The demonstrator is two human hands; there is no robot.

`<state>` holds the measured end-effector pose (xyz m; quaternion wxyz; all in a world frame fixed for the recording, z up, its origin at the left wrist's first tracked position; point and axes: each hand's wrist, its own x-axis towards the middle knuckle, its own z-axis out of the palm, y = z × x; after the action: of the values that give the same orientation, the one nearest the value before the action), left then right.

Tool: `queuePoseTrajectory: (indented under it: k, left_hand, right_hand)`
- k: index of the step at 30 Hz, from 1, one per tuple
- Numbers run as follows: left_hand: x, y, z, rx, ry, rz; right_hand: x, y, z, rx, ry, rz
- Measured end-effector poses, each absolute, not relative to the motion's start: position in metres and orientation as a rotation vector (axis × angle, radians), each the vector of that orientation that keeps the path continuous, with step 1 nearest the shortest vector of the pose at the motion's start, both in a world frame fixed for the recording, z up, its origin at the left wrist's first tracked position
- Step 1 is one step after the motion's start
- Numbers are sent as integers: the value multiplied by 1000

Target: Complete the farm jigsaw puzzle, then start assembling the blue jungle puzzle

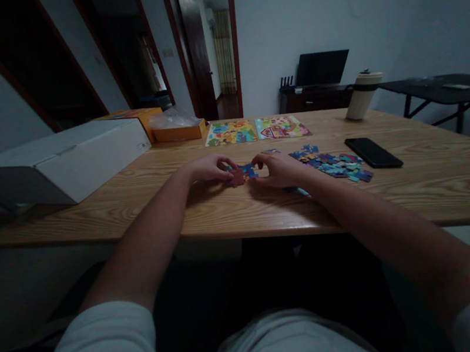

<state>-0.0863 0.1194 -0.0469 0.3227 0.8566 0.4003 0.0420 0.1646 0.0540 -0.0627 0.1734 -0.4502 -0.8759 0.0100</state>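
Note:
My left hand (pixel 211 169) is closed, its thumb and fingertips on a reddish-brown jigsaw puzzle piece (pixel 238 178) low over the table. Directly beside that piece are blue and orange joined puzzle pieces (pixel 249 171). My right hand (pixel 277 169) curls in from the other side, with thumb and forefinger at the right edge of these blue pieces. Its remaining fingers are tucked under and partly hidden. Behind and right of my right hand spreads a pile of loose puzzle pieces (pixel 333 164), mostly blue and teal; my right hand and forearm cover part of it.
Two colourful picture sheets (pixel 230 133) lie farther back on the wooden table (pixel 142 211). A long white box (pixel 102 155) and an orange box (pixel 181 131) with clear plastic occupy the left. On the right are a black phone (pixel 373 152) and a cream tumbler (pixel 364 96).

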Motion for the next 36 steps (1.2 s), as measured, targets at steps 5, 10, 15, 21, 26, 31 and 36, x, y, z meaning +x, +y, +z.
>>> queuePoseTrajectory:
  k: [5,10,15,21,26,31,36]
  left_hand:
    - [-97,123,-45,2304,1199,31]
    - [-95,122,-47,2353,1216,42]
    - [-93,123,-48,2338,1214,60]
    - [-92,122,-47,2342,1239,57]
    - [-95,118,-40,2268,1181,113]
    - [-117,123,-33,2187,1286,203]
    - [-139,137,-43,2050,1399,195]
  right_hand:
    - [179,67,-68,-1271,-2402,74]
    - [181,70,-70,-1245,-2377,99]
    - [180,72,-74,-1245,-2377,128]
    - [181,74,-73,-1254,-2359,181]
    - [196,79,-58,-1244,-2130,301]
    - [233,92,-47,-1419,-1977,308]
    - [261,99,-48,-1596,-2297,452]
